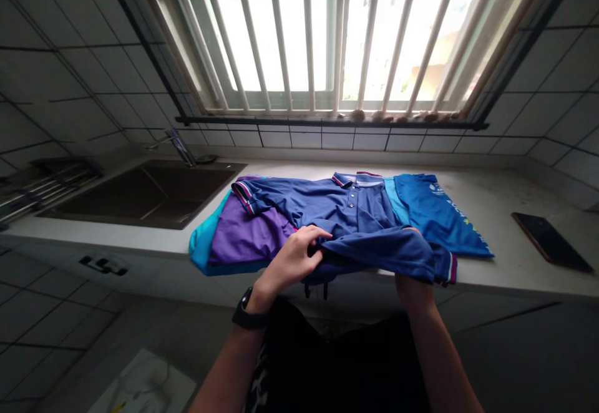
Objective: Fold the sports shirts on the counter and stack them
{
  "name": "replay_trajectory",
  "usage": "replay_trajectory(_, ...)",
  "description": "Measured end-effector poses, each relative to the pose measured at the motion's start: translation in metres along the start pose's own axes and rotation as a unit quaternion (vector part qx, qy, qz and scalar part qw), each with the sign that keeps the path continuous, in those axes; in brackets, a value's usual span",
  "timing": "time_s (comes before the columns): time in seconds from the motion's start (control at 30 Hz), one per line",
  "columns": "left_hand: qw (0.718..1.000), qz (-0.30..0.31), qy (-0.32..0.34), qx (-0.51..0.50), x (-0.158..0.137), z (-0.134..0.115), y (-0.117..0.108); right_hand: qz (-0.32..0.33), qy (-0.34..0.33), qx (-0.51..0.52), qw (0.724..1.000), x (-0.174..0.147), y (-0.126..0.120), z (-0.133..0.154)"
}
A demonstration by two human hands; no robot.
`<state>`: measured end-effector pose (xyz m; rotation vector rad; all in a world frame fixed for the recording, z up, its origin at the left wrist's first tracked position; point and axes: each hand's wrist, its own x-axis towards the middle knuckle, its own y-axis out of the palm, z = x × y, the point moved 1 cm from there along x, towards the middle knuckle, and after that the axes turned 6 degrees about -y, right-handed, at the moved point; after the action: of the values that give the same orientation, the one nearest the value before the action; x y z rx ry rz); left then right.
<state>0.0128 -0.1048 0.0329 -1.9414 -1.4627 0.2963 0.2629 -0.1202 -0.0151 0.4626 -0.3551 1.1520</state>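
Observation:
A navy polo shirt [322,201] with striped collar and cuffs lies sideways across the counter, its near side lifted in folds. My left hand [299,252] is at its near edge, thumb and fingers closed on the fabric. The shirt's near sleeve drapes over my right hand [412,279], hiding the fingers; only the wrist and a bit of the hand show. Beneath the polo, a purple and teal garment [248,232] sticks out at the left. A bright blue printed garment [421,207] shows from under it at the right.
A dark sink [135,194] with a faucet [180,146] is set in the white counter [496,182] at the left. A phone [552,240] lies at the right. Small roundish objects [358,115] line the ledge of the barred window [322,45]. A rack [47,185] stands far left.

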Motion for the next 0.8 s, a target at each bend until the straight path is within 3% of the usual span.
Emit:
replay_trajectory(0.13, 0.990, 0.060, 0.049, 0.118, -0.005, 0.005, 0.013, -0.111, 0.038, 0.040, 0.992, 0.009, -0.013, 0.002)
replay_trajectory(0.23, 0.978, 0.063, 0.063, 0.189, -0.010, 0.007, 0.013, -0.109, 0.039, 0.049, 0.992, 0.021, -0.028, 0.021)
replay_trajectory(0.3, 0.979, -0.009, 0.063, 0.191, -0.013, 0.008, 0.006, -0.095, 0.020, 0.032, 0.995, 0.028, -0.039, 0.035)
replay_trajectory(0.4, 0.975, -0.169, 0.027, 0.142, -0.023, 0.006, -0.014, -0.079, -0.002, -0.026, 0.997, 0.031, -0.060, 0.047)
replay_trajectory(0.47, 0.972, -0.204, 0.019, 0.115, -0.033, 0.000, -0.029, -0.007, 0.010, -0.060, 0.998, 0.030, -0.077, 0.049)
replay_trajectory(0.5, 0.978, -0.176, 0.032, 0.110, -0.038, -0.004, -0.036, 0.051, 0.020, -0.074, 0.996, 0.029, -0.088, 0.049)
replay_trajectory(0.57, 0.988, -0.042, 0.077, 0.123, -0.049, -0.013, -0.048, 0.167, 0.037, -0.111, 0.979, 0.029, -0.110, 0.048)
replay_trajectory(0.67, 0.966, 0.171, 0.090, 0.174, -0.063, -0.024, -0.056, 0.307, 0.069, -0.187, 0.930, 0.035, -0.137, 0.049)
replay_trajectory(0.77, 0.942, 0.256, 0.074, 0.203, -0.066, -0.030, -0.051, 0.466, 0.149, -0.167, 0.856, 0.042, -0.135, 0.046)
replay_trajectory(0.8, 0.940, 0.261, 0.077, 0.203, -0.065, -0.032, -0.046, 0.479, 0.160, -0.150, 0.850, 0.044, -0.128, 0.044)
